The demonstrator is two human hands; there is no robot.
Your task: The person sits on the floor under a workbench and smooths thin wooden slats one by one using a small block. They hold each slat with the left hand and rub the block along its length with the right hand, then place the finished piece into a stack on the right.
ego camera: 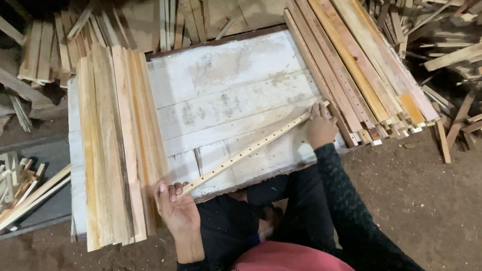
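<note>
while both hands (177,207) (320,128) grip a drilled slat (247,151), it crosses a white board table (223,82) on dirt floor (441,198).

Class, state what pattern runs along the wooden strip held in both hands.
A row of small holes along the pale strip; head view.

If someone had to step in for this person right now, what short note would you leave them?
Left hand grips the near end of a long wooden strip with a row of holes. Right hand holds its far end.
The strip lies diagonally across the white board table.
Plain slats are stacked on the left; strips with holes are piled on the right.
Done: many strips with holes sit in the right pile.
Left: this strip is not on either pile yet.
</note>
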